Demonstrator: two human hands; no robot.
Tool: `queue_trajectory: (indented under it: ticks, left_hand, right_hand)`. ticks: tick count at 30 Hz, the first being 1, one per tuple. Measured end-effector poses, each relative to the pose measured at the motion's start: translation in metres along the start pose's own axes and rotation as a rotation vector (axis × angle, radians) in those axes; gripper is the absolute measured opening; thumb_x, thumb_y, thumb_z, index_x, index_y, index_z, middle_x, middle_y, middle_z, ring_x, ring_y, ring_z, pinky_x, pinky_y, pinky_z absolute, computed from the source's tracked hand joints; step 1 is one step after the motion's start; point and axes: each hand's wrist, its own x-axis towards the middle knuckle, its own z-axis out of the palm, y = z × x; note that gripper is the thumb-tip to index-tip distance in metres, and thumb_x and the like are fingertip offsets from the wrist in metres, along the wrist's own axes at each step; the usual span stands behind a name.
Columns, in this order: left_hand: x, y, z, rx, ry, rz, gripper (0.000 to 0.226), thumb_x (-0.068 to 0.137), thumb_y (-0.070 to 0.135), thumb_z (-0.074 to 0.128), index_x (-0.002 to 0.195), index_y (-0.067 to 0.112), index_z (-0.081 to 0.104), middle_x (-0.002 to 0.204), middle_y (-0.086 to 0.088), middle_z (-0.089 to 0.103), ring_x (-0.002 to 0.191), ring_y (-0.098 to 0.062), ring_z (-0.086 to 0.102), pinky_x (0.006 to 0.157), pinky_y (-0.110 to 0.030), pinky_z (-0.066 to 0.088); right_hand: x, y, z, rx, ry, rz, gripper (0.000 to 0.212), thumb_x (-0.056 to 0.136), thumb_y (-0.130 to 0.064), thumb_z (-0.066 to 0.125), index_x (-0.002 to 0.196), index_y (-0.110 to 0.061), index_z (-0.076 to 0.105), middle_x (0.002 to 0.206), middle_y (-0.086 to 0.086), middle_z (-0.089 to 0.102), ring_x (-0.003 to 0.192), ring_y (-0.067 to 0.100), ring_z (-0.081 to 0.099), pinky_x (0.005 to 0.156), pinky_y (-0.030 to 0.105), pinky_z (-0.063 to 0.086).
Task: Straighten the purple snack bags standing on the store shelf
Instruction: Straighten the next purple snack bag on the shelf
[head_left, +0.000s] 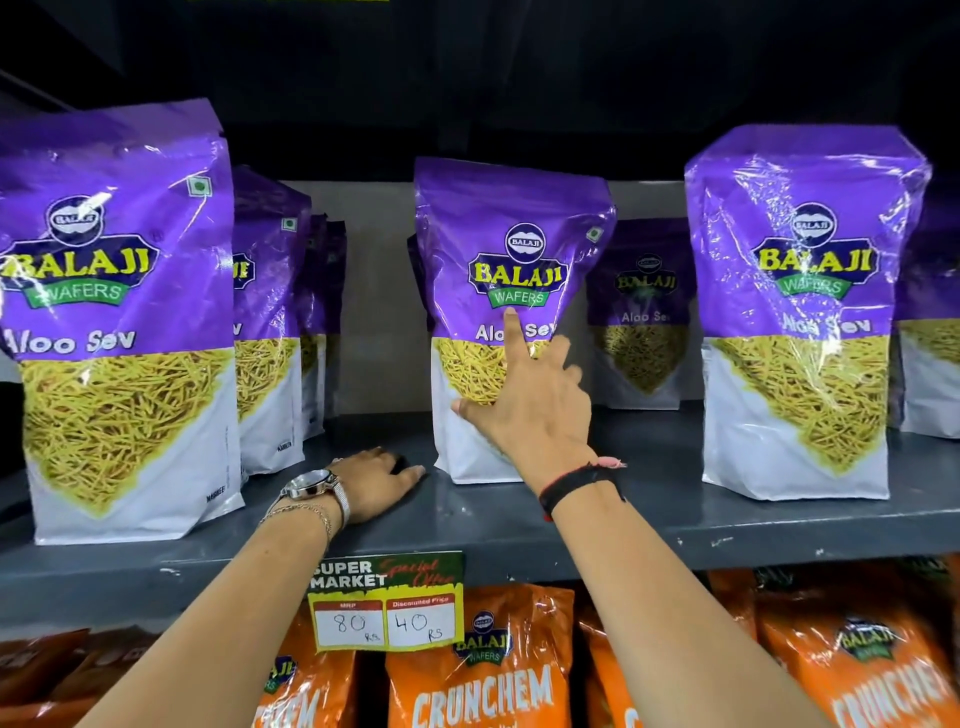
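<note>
Purple Aloo Sev snack bags stand on a grey shelf (675, 514). The left front bag (119, 322) is large and near the edge, with more bags (270, 312) behind it. The middle bag (498, 249) leans a little to the right. My right hand (530, 410) lies flat against its front, fingers spread, index finger pointing up at the label. My left hand (379, 483), with a watch on the wrist, rests palm down on the shelf just left of that bag, holding nothing. The right bag (800, 312) stands upright, with another bag (644, 312) further back.
A price tag (387, 603) reading 80 and 40 hangs from the shelf's front lip. Orange Crunchem bags (483, 670) fill the shelf below. The space above the purple bags is dark. Gaps of bare shelf lie between the front bags.
</note>
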Motion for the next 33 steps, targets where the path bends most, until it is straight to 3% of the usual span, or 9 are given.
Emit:
queue_trajectory:
  ticks: [5, 33]
  left_hand:
    - [0.001, 0.0, 0.0, 0.015, 0.007, 0.001, 0.056, 0.096, 0.046, 0.025, 0.141, 0.013, 0.037, 0.152, -0.011, 0.032, 0.137, -0.028, 0.034, 0.113, -0.031, 0.028]
    - [0.004, -0.006, 0.003, -0.023, 0.027, 0.042, 0.052, 0.096, 0.045, 0.026, 0.136, 0.017, 0.044, 0.15, -0.009, 0.037, 0.135, -0.026, 0.037, 0.114, -0.038, 0.029]
  right_hand:
    - [-0.015, 0.0, -0.011, -0.011, 0.011, -0.003, 0.101, 0.073, -0.059, 0.067, 0.148, -0.033, 0.005, 0.132, 0.016, 0.032, 0.107, 0.034, 0.046, 0.066, 0.031, 0.031]
    - [-0.07, -0.002, -0.058, -0.066, 0.089, -0.027, 0.104, 0.063, -0.072, 0.062, 0.145, -0.04, 0.006, 0.117, 0.008, 0.036, 0.098, 0.03, 0.048, 0.06, 0.03, 0.027]
